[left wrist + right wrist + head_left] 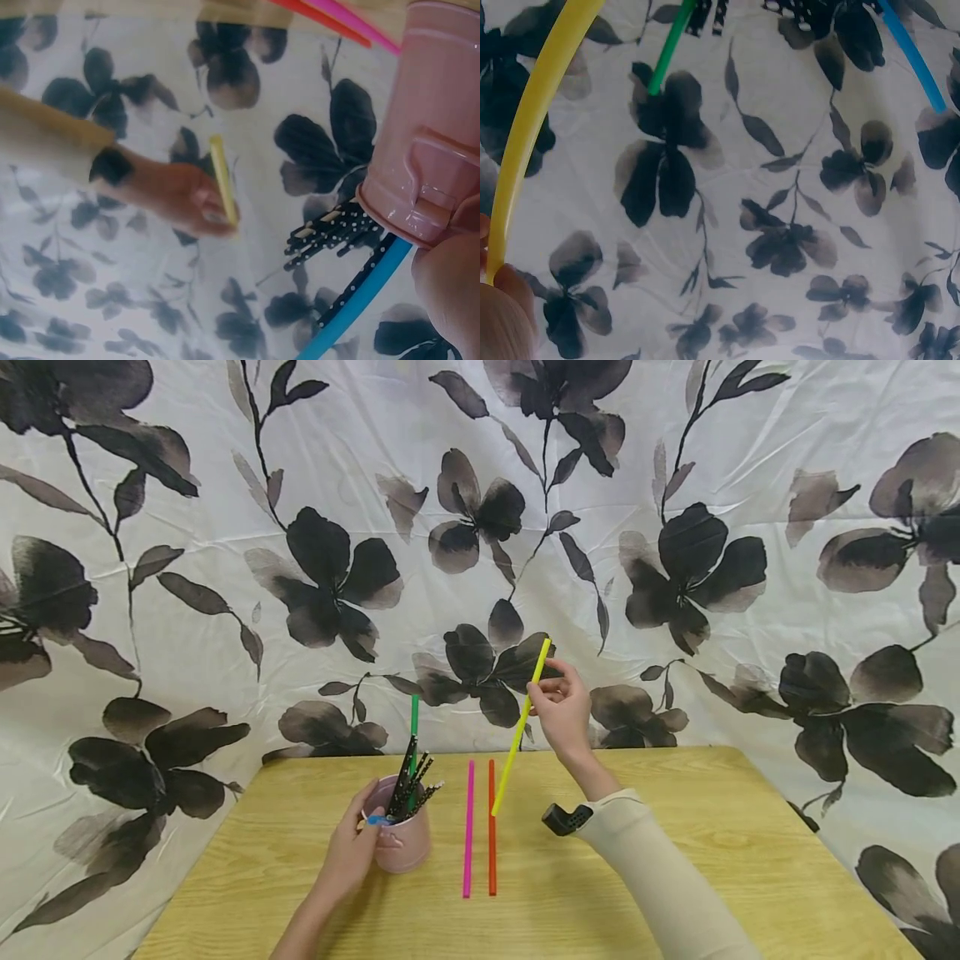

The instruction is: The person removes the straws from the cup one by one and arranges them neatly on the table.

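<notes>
My left hand (352,850) grips a small pink bucket (406,853) by its side, thumb at the rim. Inside it stand a green straw (415,716), several black straws with white dots (324,234) and a blue straw (361,300). A folded handle shows on the bucket's wall in the left wrist view. Between thumb and fingers, my right hand (566,713) pinches a yellow straw (517,742) near its upper end. That straw slants down to the left, its lower end overlapping an orange-red straw (492,864) in the head view.
A magenta straw (468,831) lies on the wooden table (645,877), parallel to the orange-red one and between it and the bucket. Behind the table's far edge hangs a white cloth (420,410) with dark flowers. A black device (566,819) sits at my right wrist.
</notes>
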`<state>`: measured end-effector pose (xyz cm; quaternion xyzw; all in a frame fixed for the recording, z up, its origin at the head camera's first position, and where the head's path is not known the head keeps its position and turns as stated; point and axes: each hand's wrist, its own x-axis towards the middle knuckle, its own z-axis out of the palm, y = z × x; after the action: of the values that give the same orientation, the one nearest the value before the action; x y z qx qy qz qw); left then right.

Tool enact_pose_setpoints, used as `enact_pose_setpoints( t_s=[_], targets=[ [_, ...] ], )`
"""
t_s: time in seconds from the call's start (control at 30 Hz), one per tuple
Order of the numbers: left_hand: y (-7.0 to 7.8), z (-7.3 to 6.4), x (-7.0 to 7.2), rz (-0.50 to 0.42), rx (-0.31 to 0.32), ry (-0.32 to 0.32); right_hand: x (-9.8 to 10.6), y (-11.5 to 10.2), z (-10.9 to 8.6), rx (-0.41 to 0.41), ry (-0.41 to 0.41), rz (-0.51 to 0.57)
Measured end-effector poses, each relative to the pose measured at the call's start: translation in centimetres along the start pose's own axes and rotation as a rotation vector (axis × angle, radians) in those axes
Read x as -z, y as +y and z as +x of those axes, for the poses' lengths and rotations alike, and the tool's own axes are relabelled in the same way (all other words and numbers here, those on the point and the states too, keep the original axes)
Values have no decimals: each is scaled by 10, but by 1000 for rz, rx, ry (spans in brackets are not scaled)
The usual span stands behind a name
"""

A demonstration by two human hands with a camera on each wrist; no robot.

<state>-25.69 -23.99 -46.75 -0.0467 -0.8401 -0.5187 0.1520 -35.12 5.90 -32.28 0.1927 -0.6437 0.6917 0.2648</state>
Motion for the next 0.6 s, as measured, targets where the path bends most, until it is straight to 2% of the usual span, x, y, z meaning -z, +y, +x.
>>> enact_pose_setpoints(
  t_s=[0.13,0.33,0.6],
  targets=[
    [0,0,1,20,14,5,3,30,-4,-81,-17,-55],
    [2,-1,1,-28,21,-16,7,79,-13,-196,-80,-212],
    [4,-1,2,1,-8,-9,7,114,-32,-300,-139,-329]
  ],
)
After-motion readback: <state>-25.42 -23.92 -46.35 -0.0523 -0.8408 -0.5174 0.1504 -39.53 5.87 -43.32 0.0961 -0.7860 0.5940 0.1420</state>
